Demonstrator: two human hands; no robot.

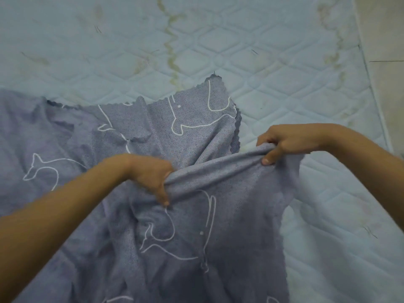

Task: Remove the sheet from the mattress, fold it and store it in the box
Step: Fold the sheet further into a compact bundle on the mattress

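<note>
Both hands, the left hand (153, 173) and right hand (282, 143), grip a raised fold of the sheet (185, 248), which lies bunched on the near mattress (262, 62). Folding appears underway; next, matching the edges.

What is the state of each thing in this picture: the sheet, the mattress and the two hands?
sheet, crumpled, partly off the mattress, one bunched fold lifted between both hands.
mattress, mostly bare and stained; the sheet covers its near left part.
left hand, fingers curled round the bunched fold.
right hand, fingers curled round the same fold, further right.
</note>
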